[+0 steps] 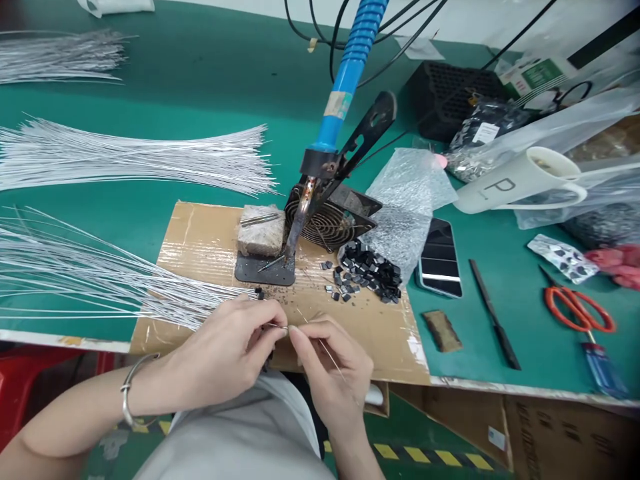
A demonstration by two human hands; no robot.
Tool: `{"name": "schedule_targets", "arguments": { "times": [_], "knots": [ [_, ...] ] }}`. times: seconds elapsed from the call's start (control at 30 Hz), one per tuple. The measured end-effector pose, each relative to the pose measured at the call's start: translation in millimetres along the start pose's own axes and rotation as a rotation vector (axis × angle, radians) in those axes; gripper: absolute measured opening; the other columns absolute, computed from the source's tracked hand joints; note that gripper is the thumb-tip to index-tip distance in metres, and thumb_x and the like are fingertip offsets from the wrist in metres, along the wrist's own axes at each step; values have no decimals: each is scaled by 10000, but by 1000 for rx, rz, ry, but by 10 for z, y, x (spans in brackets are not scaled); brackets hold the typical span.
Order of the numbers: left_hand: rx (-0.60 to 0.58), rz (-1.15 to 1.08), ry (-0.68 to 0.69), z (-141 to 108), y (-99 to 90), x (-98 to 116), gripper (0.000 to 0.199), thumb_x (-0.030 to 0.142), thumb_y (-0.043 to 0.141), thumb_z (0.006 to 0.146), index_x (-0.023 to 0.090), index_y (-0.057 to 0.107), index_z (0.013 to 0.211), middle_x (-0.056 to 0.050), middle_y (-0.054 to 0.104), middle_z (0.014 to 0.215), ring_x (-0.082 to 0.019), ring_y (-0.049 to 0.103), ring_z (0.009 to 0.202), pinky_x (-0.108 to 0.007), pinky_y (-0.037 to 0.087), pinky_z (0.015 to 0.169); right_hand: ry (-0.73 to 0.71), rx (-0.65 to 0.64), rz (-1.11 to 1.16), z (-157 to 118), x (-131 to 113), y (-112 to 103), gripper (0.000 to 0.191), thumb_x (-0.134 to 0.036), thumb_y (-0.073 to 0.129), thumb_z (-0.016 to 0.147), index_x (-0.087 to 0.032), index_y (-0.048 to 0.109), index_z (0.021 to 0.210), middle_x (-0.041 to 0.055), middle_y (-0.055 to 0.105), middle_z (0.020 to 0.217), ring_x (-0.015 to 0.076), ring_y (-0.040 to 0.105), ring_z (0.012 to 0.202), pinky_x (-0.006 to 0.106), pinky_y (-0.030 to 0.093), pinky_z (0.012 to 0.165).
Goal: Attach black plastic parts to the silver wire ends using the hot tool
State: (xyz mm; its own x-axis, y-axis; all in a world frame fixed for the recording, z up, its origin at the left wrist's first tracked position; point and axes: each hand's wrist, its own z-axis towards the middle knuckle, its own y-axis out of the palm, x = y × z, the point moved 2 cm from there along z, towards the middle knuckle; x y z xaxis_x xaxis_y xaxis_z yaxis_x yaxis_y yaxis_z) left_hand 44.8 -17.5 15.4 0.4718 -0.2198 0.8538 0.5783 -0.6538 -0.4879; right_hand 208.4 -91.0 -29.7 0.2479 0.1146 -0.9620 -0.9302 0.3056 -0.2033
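Both hands meet over the near edge of the cardboard sheet [387,343], so close that the small joint between them is partly hidden. The left hand [220,357] has its thumb and forefinger closed in a pinch on a thin piece, and the right hand [340,367] pinches at the same spot, with a fine wire [329,351] running slantwise across its fingers. With so little to hold, a slight roll of either fingertip could let the piece slip or twist out of line — most likely if the two hands pull unevenly.

The wire's loose length could snag on the right fingers. Toward the sheet's far edge, the iron's bare metal tip [301,217] points down over the dark plate [250,268]; if it is hot (the picture cannot show that), a knuckle lifted too far forward risks a burn. The white strands [167,293] cross the sheet's left edge right beside the left wrist, where a sleeveless forearm could drag them askew. Near the right edge, the loose black pieces [373,270] could scatter if knocked.
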Motion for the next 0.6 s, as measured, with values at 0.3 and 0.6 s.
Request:
{"name": "schedule_targets", "arguments": {
  "times": [0.3, 0.6],
  "knots": [
    [-43, -220, -169, 14, 16, -147, 215, 310, 567, 1007, 191, 692, 878, 28, 551, 672, -128, 413, 586, -260, 308, 537, 47, -26, 19, 46, 7, -46, 157, -223, 703, 953, -206, 764, 808, 9, 678, 696, 136, 605, 577, 248, 450, 511],
    [20, -336, -165, 99, 20, -117, 250, 336, 592, 981, 173, 686, 817, 13, 570, 664, -122, 419, 580, -253, 305, 513, 109, 18, 55, 45, 74, 6, 156, -191, 758, 929, -217, 760, 775, -18, 659, 661, 117, 577, 575, 238, 430, 526]
  ]
}}
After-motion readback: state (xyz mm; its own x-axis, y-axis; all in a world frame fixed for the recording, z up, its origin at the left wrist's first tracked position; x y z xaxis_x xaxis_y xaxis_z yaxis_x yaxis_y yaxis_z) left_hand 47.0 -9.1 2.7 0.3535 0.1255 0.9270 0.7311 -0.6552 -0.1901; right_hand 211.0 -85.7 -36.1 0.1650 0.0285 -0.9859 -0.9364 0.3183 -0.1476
